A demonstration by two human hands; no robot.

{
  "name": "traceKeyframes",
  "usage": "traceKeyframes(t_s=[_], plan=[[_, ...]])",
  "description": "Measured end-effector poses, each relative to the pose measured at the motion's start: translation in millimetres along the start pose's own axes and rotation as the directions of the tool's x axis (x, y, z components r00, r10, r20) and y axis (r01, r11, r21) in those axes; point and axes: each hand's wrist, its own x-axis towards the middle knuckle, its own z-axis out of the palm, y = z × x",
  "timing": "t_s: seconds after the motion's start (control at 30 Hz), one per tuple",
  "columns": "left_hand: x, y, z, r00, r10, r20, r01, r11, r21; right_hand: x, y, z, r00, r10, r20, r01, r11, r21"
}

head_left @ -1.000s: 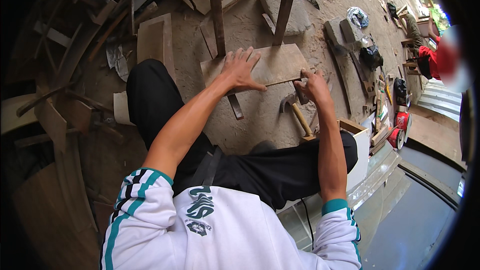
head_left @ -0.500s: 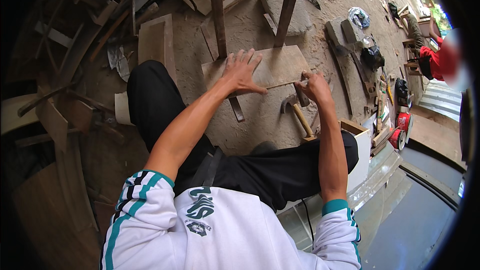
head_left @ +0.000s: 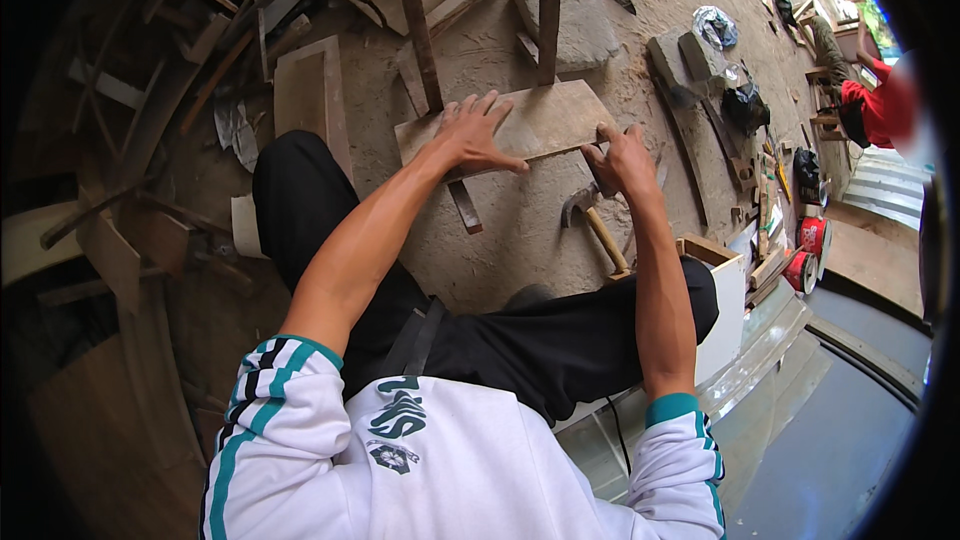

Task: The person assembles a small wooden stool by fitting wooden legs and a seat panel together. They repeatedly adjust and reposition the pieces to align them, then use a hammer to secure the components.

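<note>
A flat wooden board (head_left: 560,118) with dark wooden legs lies over the ground in front of me. Two long legs, a left one (head_left: 418,35) and a right one (head_left: 549,15), rise from its far edge, and a short leg end (head_left: 466,208) sticks out at the near side. Spread across the board's left part is my left hand (head_left: 470,136), palm down, thumb stretched to the right. My right hand (head_left: 625,162) has its fingers curled at the board's right corner, by another dark leg partly hidden beneath it. A hammer (head_left: 600,235) with a wooden handle lies just below that hand.
Scrap boards (head_left: 312,90) and offcuts crowd the left side. Concrete blocks (head_left: 680,65), a black plastic bag (head_left: 744,110) and red cans (head_left: 813,236) lie to the right. A person in red (head_left: 870,105) sits at the far right. A glass-like sheet (head_left: 790,440) is beside my right arm.
The legged board has tilted a little, its long legs shifting left at the top. My left hand has moved slightly left and up with it; my right hand stays at the right corner.
</note>
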Motion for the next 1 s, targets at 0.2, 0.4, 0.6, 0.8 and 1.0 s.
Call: traceKeyframes(t_s=[0.2, 0.4, 0.6, 0.8, 1.0], plan=[[0, -1, -2, 1.000, -0.001, 0.007, 0.001, 1.000, 0.013, -8, -14, -9, 1.000, 0.004, 0.031, -0.001, 0.995, -0.104], [1, 1, -3, 1.000, -0.005, 0.025, 0.004, 0.999, 0.039, -6, -11, 2, 0.997, -0.011, -0.070, 0.007, 0.998, -0.064], [0, 3, -2, 1.000, -0.008, 0.011, 0.008, 0.998, 0.058, -9, -10, 6, 0.989, -0.038, -0.142, 0.036, 0.999, -0.014], [2, 4, -5, 0.999, -0.027, 0.046, 0.023, 0.996, 0.091, -6, -6, 9, 0.987, -0.025, -0.158, 0.032, 0.999, 0.040], [8, 2, -3, 0.998, -0.011, 0.057, 0.005, 0.994, 0.105, 1, 3, 7, 0.991, -0.030, -0.130, 0.040, 0.997, 0.073]])
